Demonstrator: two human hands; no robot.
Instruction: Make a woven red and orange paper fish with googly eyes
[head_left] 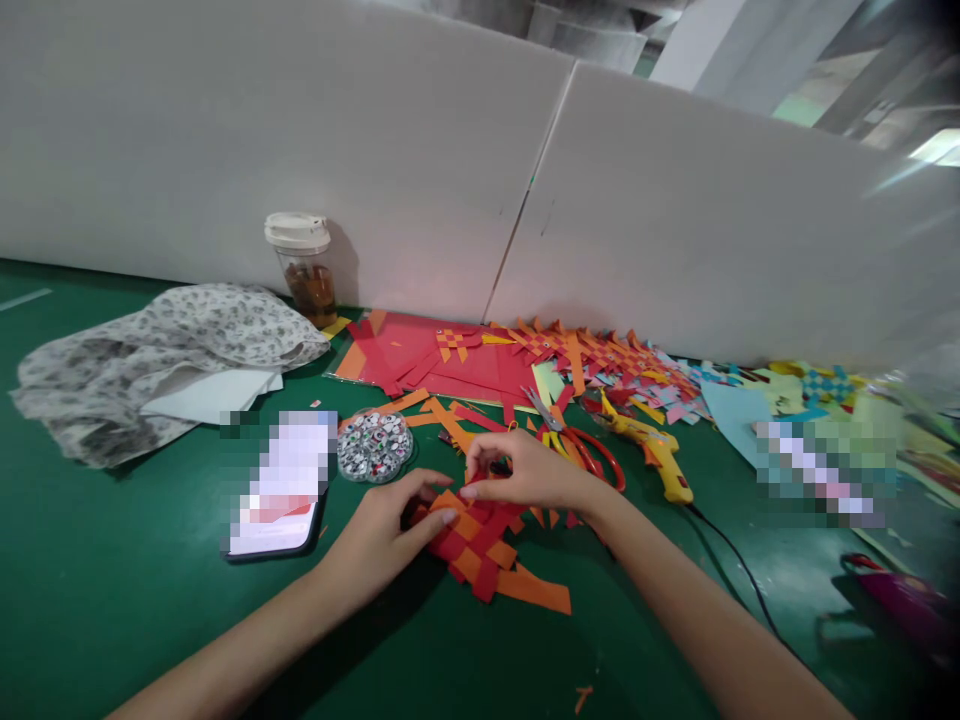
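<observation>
A woven piece of red and orange paper strips lies on the green table in front of me. My left hand pinches its left edge with thumb and fingers closed. My right hand rests on its upper edge, fingers curled and pinching a strip end. Loose strip ends stick out toward the lower right.
A round tray of googly eyes, a phone, red-handled scissors and a yellow glue gun with its cord surround the work. Red paper sheets, finished weavings, a lidded drink cup and patterned cloth lie behind, before white boards.
</observation>
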